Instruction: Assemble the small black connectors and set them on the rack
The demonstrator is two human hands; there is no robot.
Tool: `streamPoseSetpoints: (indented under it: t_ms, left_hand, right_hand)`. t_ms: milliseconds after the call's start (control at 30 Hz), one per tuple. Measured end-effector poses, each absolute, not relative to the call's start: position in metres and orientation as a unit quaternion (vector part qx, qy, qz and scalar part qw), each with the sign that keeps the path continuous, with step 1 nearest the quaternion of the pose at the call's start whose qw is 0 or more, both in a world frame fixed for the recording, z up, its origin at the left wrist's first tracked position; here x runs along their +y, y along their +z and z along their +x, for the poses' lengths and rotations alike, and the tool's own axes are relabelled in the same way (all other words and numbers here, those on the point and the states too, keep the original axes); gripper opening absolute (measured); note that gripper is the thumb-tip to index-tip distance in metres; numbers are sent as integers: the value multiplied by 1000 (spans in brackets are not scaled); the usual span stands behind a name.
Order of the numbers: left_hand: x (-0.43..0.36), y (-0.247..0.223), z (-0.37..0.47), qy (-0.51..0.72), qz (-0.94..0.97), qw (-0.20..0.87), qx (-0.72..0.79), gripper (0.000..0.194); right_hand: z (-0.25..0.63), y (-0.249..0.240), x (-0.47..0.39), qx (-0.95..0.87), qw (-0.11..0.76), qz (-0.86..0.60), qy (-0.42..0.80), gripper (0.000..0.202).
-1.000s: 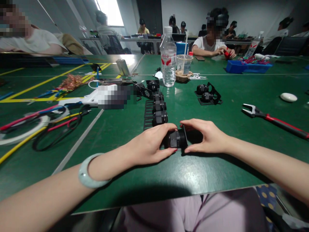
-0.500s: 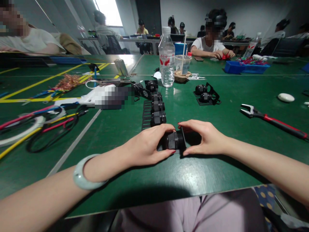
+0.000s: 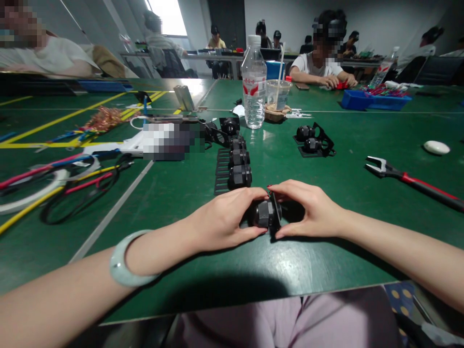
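Observation:
Close to the table's front edge, a black cable gland (image 3: 264,213) sits in an upright black bracket plate (image 3: 275,217). My left hand (image 3: 223,217) is closed round the gland from the left, thumb in front and fingers behind. From the right, my right hand (image 3: 315,212) pinches the plate by its near and far edges. The palm side of each hand is partly hidden. Just beyond my left hand stands a row of similar black glands (image 3: 239,176) on slotted black brackets (image 3: 222,169).
Right of the row lies another pair of glands on a bracket (image 3: 311,144). An adjustable wrench (image 3: 409,179) and a white oval object (image 3: 436,147) lie farther right. A water bottle (image 3: 254,92) and a cup (image 3: 278,96) stand behind. Coloured cables (image 3: 54,193) fill the left; co-workers sit beyond.
The view has shifted slightly, so everything appears a little to the right. Between my hands, the plate and gland look turned a little. Both hands keep their hold.

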State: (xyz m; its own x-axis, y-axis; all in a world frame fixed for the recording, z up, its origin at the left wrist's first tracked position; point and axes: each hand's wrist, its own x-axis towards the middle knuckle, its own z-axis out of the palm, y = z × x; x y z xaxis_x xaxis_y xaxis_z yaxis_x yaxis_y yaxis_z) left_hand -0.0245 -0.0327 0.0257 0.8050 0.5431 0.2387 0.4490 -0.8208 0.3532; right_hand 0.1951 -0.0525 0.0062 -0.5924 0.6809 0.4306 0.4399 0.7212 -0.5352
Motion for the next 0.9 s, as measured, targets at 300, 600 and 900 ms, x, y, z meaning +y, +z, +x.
streamPoseSetpoints:
  t_ms: [300,600,900]
  left_hand:
    - [-37,25,-22,173,935,150,272,45]
    - [-36,25,-21,188,928,181,265,49]
    - [-35,24,-21,209,926,194,247,52]
  right_hand:
    - [192,5,-54,-870,330,-316,184,75]
    - [192,4,-55,-877,317,-314,176,75]
    - [197,9,-56,-896,289,-279,187,66]
